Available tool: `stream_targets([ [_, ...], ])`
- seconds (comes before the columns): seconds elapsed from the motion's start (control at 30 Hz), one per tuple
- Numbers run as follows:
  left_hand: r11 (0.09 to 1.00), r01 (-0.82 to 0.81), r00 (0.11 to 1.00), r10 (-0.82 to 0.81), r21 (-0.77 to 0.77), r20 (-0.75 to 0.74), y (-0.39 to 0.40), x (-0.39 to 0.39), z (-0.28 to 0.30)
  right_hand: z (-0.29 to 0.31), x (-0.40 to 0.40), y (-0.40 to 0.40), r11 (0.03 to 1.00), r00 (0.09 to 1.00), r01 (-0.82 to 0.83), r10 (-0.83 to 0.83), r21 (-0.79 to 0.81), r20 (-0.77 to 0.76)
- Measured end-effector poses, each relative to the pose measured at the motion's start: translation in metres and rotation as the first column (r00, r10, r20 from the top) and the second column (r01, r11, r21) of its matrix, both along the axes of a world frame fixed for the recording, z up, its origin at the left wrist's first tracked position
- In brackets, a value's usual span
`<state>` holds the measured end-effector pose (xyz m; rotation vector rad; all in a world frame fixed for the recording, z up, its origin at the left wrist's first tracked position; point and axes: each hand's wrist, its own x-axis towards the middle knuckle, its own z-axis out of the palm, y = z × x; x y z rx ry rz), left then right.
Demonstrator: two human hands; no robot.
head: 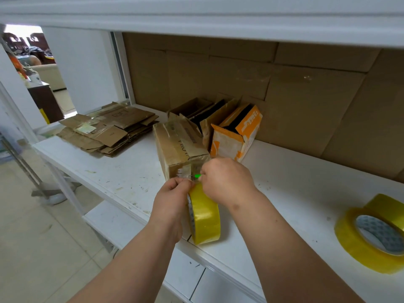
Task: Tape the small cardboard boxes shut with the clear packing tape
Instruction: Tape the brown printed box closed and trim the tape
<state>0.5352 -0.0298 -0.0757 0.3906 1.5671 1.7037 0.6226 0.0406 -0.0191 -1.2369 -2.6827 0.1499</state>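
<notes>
A person's left hand grasps a yellowish roll of clear packing tape while the right hand pinches a small green-tipped tool against a taped brown cardboard box on the white bench.

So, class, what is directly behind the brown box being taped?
Behind the brown box stand open cartons, with an orange-and-white box beside them. Their contents are hidden; only dark interiors show.

I see a glossy, yellow-tinted plastic tape roll at six o'clock, and another such spare roll at four o'clock. The brown cardboard box looks matt, shiny where clear tape covers it. The white shelf is smooth and scuffed. Flattened cardboard at ten o'clock looks dull and creased.
</notes>
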Motion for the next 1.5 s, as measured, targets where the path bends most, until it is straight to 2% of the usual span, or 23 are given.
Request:
stream_targets([
  [0.33, 1.0, -0.015, 1.0, 0.015, -0.007, 0.001, -0.002, -0.005, -0.002, -0.043, 0.041, 0.046, 0.97, 0.973, 0.228, -0.226, -0.08, 0.036],
  [0.47, 1.0, -0.017, 1.0, 0.017, 0.0, -0.009, 0.001, -0.008, -0.007, -0.068, 0.047, 0.039, 0.963, 0.944, 0.253, -0.224, -0.094, 0.24],
  [0.53, 1.0, -0.019, 1.0, 0.019, 0.003, -0.02, 0.002, -0.009, -0.009, -0.073, 0.045, 0.038, 0.964, 0.936, 0.256, -0.228, -0.075, 0.266],
  [0.57, 1.0, -0.019, 0.999, 0.019, -0.001, -0.028, 0.002, -0.01, -0.01, -0.071, 0.043, 0.036, 0.957, 0.953, 0.266, -0.242, -0.115, 0.182],
  [0.6, 1.0, -0.016, 0.999, 0.016, -0.006, -0.038, 0.002, -0.011, -0.011, -0.066, 0.039, 0.032, 0.94, 0.964, 0.261, -0.263, -0.22, 0.019],
  [0.63, 1.0, -0.013, 0.999, 0.012, -0.007, -0.047, 0.002, -0.011, -0.011, -0.06, 0.035, 0.028, 0.903, 0.936, 0.216, -0.3, -0.371, -0.184],
  [0.67, 1.0, -0.008, 0.999, 0.008, -0.002, -0.054, 0.002, -0.012, -0.01, -0.053, 0.029, 0.023, 0.839, 0.86, 0.112, -0.35, -0.532, -0.372],
  [0.7, 1.0, -0.004, 0.998, 0.005, 0.007, -0.061, 0.002, -0.012, -0.01, -0.046, 0.023, 0.016, 0.75, 0.773, -0.011, -0.413, -0.661, -0.481],
  [0.73, 1.0, -0.001, 0.998, 0.002, 0.015, -0.07, 0.001, -0.011, -0.009, -0.041, 0.018, 0.01, 0.679, 0.729, -0.102, -0.447, -0.727, -0.519],
  [0.77, 1.0, 0.002, 0.996, 0.0, 0.02, -0.084, 0.001, -0.011, -0.009, -0.038, 0.013, 0.006, 0.644, 0.722, -0.143, -0.451, -0.751, -0.525],
  [0.87, 0.999, 0.007, 0.992, -0.003, 0.035, -0.128, -0.001, -0.011, -0.008, -0.04, 0.0, 0.002, 0.621, 0.704, -0.146, -0.482, -0.77, -0.522],
  [0.97, 0.998, 0.032, 0.984, -0.023, 0.051, -0.177, -0.003, -0.01, -0.008, -0.041, -0.004, 0.006, 0.543, 0.617, -0.142, -0.606, -0.828, -0.503],
  [1.1, 0.998, 0.037, 0.956, -0.019, 0.058, -0.294, -0.005, -0.009, -0.01, -0.043, 0.0, 0.011, 0.498, 0.628, -0.179, -0.606, -0.848, -0.488],
  [1.17, 0.998, 0.026, 0.909, -0.001, 0.055, -0.417, -0.006, -0.009, -0.012, -0.045, 0.0, 0.01, 0.52, 0.608, -0.215, -0.591, -0.826, -0.53],
  [1.27, 0.999, 0.006, 0.77, 0.018, 0.036, -0.638, -0.008, -0.008, -0.011, -0.048, -0.002, 0.003, 0.638, 0.566, -0.235, -0.523, -0.733, -0.637],
  [1.37, 0.999, 0.006, 0.615, 0.035, 0.049, -0.788, -0.012, -0.014, -0.011, -0.046, 0.002, -0.002, 0.773, 0.615, -0.177, -0.397, -0.61, -0.682],
  [1.43, 0.997, -0.017, 0.537, 0.067, 0.069, -0.841, -0.014, -0.018, -0.014, -0.044, 0.005, -0.003, 0.783, 0.612, -0.209, -0.363, -0.586, -0.703],
  [1.5, 0.992, -0.075, 0.496, 0.126, 0.102, -0.859, -0.016, -0.02, -0.014, -0.042, 0.007, -0.004, 0.777, 0.617, -0.236, -0.344, -0.583, -0.708],
])
